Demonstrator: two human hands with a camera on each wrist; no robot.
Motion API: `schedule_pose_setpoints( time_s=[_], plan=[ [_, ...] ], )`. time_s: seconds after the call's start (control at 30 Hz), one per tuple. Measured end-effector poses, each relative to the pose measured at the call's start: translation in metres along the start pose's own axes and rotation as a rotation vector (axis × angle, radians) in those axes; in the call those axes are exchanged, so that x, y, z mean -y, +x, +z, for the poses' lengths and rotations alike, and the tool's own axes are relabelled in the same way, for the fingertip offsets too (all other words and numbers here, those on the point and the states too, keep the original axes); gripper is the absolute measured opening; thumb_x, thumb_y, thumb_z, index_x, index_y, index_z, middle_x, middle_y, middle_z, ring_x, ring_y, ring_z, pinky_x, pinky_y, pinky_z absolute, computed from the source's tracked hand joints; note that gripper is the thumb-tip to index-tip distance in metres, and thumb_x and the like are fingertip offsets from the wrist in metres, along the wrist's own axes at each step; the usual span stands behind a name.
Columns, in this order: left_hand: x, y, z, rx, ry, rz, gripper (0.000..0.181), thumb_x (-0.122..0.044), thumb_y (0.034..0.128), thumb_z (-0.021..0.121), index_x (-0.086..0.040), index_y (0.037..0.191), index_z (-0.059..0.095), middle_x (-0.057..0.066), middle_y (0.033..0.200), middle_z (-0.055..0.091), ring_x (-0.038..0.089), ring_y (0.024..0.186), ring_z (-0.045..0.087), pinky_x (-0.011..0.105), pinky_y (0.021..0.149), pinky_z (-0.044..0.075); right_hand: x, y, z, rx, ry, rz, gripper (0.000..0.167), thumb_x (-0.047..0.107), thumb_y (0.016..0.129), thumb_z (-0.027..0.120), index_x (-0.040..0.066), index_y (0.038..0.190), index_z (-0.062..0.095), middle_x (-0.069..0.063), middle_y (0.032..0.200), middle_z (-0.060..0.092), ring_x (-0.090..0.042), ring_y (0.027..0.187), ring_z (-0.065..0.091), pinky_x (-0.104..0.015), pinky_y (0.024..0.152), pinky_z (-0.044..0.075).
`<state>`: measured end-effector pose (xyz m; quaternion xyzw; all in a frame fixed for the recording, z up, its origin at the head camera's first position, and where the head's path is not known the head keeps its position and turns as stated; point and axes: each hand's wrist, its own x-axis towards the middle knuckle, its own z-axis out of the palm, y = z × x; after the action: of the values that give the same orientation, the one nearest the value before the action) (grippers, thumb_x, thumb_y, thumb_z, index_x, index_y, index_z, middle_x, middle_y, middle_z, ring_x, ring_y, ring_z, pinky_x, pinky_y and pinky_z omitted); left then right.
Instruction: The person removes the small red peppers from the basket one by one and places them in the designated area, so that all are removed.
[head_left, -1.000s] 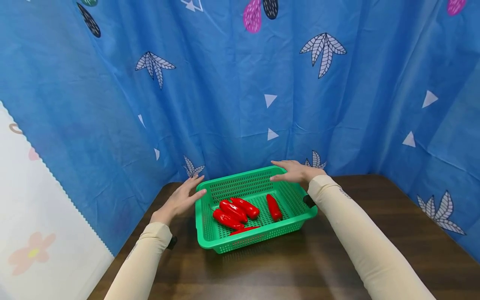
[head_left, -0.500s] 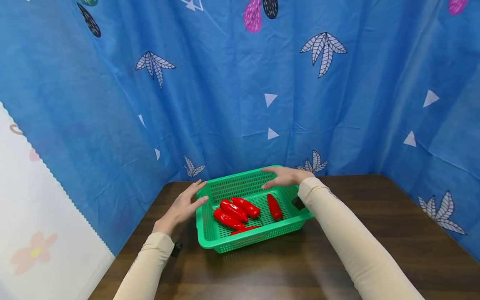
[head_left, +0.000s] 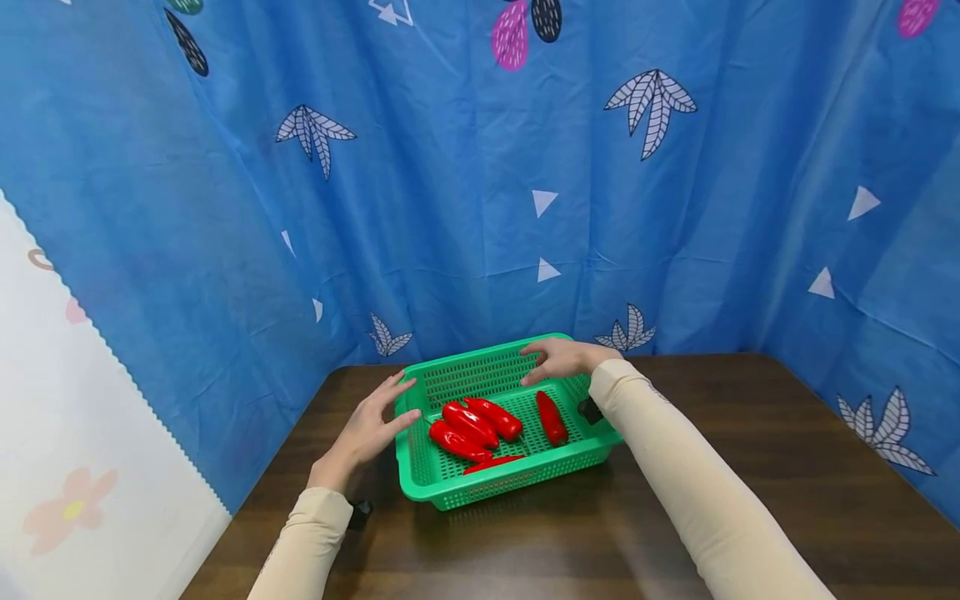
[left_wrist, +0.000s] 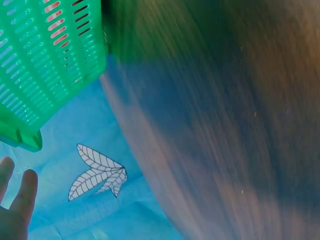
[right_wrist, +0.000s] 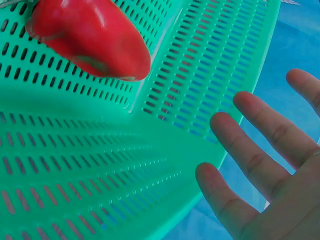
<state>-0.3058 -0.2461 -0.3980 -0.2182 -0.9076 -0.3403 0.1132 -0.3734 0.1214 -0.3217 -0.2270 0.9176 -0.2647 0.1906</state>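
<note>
A green plastic basket (head_left: pixel 495 483) with slotted walls stands on the table, holding several red peppers. On its left side most peppers (head_left: pixel 471 423) lie grouped together; one pepper (head_left: pixel 552 418) lies apart on the right, and its rounded end also fills the top of the right wrist view. My left hand (head_left: pixel 367 429) is beside the basket's left rim, fingers spread and holding nothing; in the left wrist view the basket wall (left_wrist: pixel 50 65) is apart from the fingertips. Over the basket's back right corner hovers my right hand (head_left: pixel 562 360), fingers extended and slightly bent, with nothing held.
The dark wooden table (head_left: pixel 720 450) extends to the right and in front of the basket. A blue patterned curtain (head_left: pixel 480 183) hangs right behind the table. At the left hangs a white cloth (head_left: pixel 90 433) with flower prints.
My right hand has moved left and slightly down, further over the basket. The left hand has shifted slightly right and down. The peppers lie as before in the basket.
</note>
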Motion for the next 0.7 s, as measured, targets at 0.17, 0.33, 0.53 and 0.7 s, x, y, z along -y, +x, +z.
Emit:
schedule_pose_setpoints(
  time_s=[0.17,0.33,0.53,0.7],
  plan=[
    [-0.003,-0.005,0.005,-0.031,-0.007,0.002,0.058,-0.036,0.0910,0.072,-0.008,0.140,0.059,0.016,0.157,0.043,0.040,0.150,0.030,0.065,0.115,0.032,0.003,0.001,0.004,0.006,0.005,-0.010,0.074,0.042,0.091,0.071,0.015,0.154,0.042,-0.023,0.150,0.048,-0.036,0.136,0.049,-0.055,0.108,0.046],
    [-0.004,-0.010,0.011,-0.044,-0.015,-0.001,0.056,-0.033,0.0883,0.076,-0.004,0.135,0.063,0.017,0.154,0.046,0.040,0.146,0.038,0.063,0.113,0.036,0.003,0.001,0.008,0.017,0.036,-0.003,0.072,0.039,0.091,0.072,0.016,0.153,0.043,-0.021,0.146,0.051,-0.036,0.134,0.051,-0.054,0.108,0.046],
    [-0.003,-0.015,0.015,-0.041,-0.036,-0.012,0.055,-0.031,0.0865,0.078,-0.003,0.132,0.065,0.017,0.153,0.047,0.042,0.144,0.041,0.063,0.111,0.039,0.001,0.002,0.009,0.043,0.051,-0.022,0.072,0.036,0.091,0.072,0.013,0.153,0.043,-0.024,0.148,0.049,-0.037,0.133,0.051,-0.054,0.108,0.047],
    [-0.002,-0.017,0.016,-0.049,-0.064,-0.028,0.054,-0.030,0.0865,0.078,-0.003,0.132,0.065,0.016,0.154,0.047,0.039,0.147,0.037,0.061,0.113,0.037,0.000,0.005,0.011,0.062,0.072,-0.013,0.070,0.034,0.090,0.073,0.015,0.152,0.044,-0.020,0.147,0.051,-0.035,0.133,0.052,-0.054,0.109,0.046]
  ],
)
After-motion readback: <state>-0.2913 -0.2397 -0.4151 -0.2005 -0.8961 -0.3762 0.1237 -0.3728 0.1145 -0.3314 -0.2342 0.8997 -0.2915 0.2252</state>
